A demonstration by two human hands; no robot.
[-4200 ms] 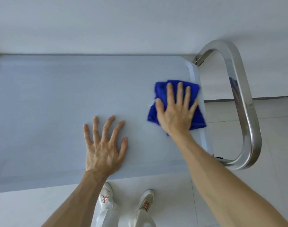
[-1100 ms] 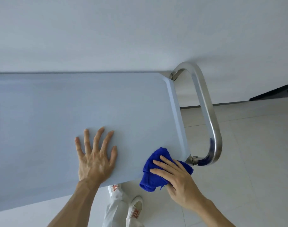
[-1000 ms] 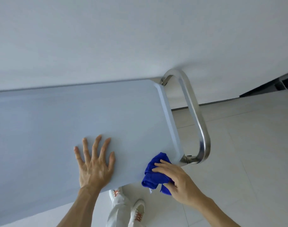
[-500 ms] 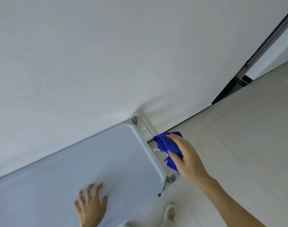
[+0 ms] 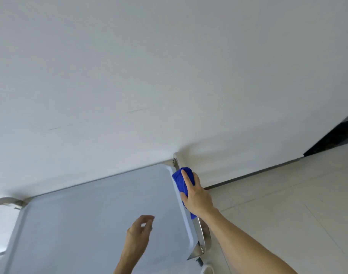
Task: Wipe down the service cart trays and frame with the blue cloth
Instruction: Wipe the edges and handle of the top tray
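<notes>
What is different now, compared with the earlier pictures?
The right hand carried the blue cloth off the top tray, past its near corner, onto the steel handle, which it now grips through the cloth. The left hand lifted off the tray. The cart stayed put.

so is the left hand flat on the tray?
No, the left hand hovers above the tray, fingers loosely curled.

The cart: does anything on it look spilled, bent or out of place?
Nothing stands out. The tray shows no spill or dent, and the handle looks straight. The right hand grips the cloth around the handle; the left hand hovers over the tray.
</notes>
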